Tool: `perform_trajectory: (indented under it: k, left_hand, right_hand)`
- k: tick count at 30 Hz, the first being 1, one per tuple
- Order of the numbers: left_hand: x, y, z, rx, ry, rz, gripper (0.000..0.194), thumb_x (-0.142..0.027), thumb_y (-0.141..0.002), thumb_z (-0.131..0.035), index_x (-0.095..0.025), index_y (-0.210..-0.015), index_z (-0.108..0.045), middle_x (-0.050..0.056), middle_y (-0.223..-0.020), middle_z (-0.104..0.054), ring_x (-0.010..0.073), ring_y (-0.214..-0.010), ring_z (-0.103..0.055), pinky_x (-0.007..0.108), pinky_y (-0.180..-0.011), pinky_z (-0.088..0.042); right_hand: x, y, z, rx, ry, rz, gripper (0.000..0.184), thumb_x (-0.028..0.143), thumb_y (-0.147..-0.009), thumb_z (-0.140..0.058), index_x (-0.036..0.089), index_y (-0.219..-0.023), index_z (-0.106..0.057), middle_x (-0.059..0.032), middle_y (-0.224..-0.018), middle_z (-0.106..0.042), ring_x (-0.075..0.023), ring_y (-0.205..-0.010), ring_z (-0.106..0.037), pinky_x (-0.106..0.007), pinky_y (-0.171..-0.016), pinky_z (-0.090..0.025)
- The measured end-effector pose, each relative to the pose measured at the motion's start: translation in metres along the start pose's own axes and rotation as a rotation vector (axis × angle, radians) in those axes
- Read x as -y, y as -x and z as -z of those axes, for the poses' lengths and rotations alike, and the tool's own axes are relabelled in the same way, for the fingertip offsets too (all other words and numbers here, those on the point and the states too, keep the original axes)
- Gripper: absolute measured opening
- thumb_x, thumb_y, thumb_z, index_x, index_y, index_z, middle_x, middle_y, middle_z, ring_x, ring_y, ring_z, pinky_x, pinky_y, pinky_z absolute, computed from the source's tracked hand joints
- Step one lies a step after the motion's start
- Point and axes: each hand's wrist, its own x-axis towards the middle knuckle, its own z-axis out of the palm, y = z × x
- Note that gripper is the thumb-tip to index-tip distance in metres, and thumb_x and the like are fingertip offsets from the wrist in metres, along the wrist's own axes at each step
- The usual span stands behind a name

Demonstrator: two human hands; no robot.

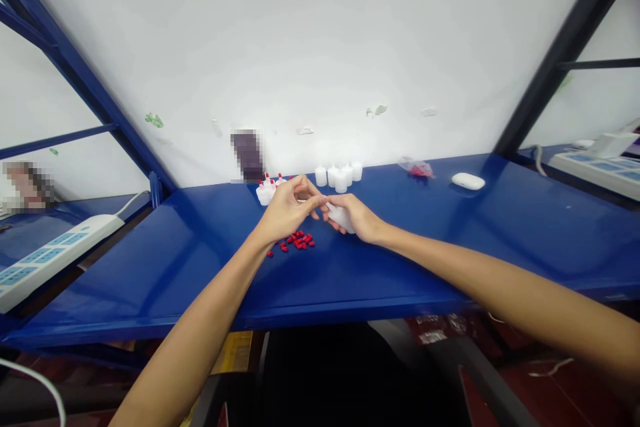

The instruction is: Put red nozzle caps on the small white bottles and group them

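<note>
Right hand [361,217] clamped on white bottle [341,216], tilted above blue table [400,260]. Left hand [290,208] at bottle tip, thumb and finger together; can't tell grip. Red caps [300,240] lie loose nearby.

Small workshop or assembly workstation, indicated by a blue metal-framed tabletop [400,280], white power strips [55,253], grouped white bottles [341,180] and loose red caps [299,240].

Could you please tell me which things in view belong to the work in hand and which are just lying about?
In use:
- white bottle in the right hand
- left hand
- loose red caps
- uncapped white bottles
- red-tipped bottles

Apparently lying about:
- white case
- power strip
</note>
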Motion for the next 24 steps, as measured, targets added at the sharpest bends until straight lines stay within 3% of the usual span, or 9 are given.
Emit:
perform_trajectory:
  k: [5,11,14,19,24]
  left_hand:
    - [0.005,0.003,-0.002,-0.055,-0.046,-0.082,0.048,-0.029,-0.081,-0.074,-0.02,-0.063,-0.03,0.004,-0.077,-0.067,0.0131,-0.063,-0.065,0.026,-0.058,-0.053]
    - [0.005,0.01,-0.007,-0.009,-0.082,-0.092,0.05,-0.027,-0.08,-0.073,-0.021,-0.067,-0.025,0.003,-0.082,-0.063,0.0132,-0.066,-0.064,0.028,-0.064,-0.051]
    - [0.006,0.01,-0.005,-0.027,-0.149,-0.115,0.046,-0.026,-0.079,-0.073,-0.022,-0.071,-0.028,-0.002,-0.079,-0.054,0.0098,-0.065,-0.054,0.026,-0.064,-0.045]
    - [0.007,0.012,0.002,-0.102,-0.368,-0.09,0.046,-0.029,-0.081,-0.066,-0.021,-0.065,-0.023,-0.005,-0.065,-0.031,0.0094,-0.062,-0.033,0.025,-0.061,-0.032]
    - [0.008,0.015,-0.007,-0.197,-0.417,-0.004,0.053,-0.033,-0.077,-0.065,-0.022,-0.06,-0.016,-0.007,-0.055,-0.018,0.0075,-0.053,-0.018,0.026,-0.051,-0.017]
  right_hand:
    - [0.001,0.0,0.0,-0.007,0.018,0.02,0.043,0.04,-0.094,-0.032,0.016,-0.069,-0.058,0.0013,-0.049,-0.05,-0.0104,-0.043,-0.044,-0.023,-0.045,-0.037]
    - [0.009,0.001,-0.003,0.022,-0.005,-0.033,0.051,0.052,-0.093,-0.039,0.016,-0.063,-0.059,0.002,-0.044,-0.049,-0.0092,-0.037,-0.043,-0.022,-0.039,-0.034]
    - [0.013,0.001,-0.002,-0.003,-0.018,-0.045,0.047,0.05,-0.087,-0.049,0.017,-0.056,-0.056,0.0027,-0.041,-0.047,-0.0086,-0.034,-0.041,-0.022,-0.037,-0.032]
    - [0.016,0.004,0.001,-0.068,-0.049,0.0,0.04,0.044,-0.085,-0.047,0.018,-0.055,-0.052,0.0036,-0.04,-0.044,-0.0088,-0.034,-0.038,-0.022,-0.036,-0.03]
    - [0.012,0.007,0.002,-0.109,0.012,0.089,0.044,0.046,-0.088,-0.045,0.017,-0.057,-0.052,0.0031,-0.042,-0.044,-0.0094,-0.038,-0.04,-0.023,-0.041,-0.031]
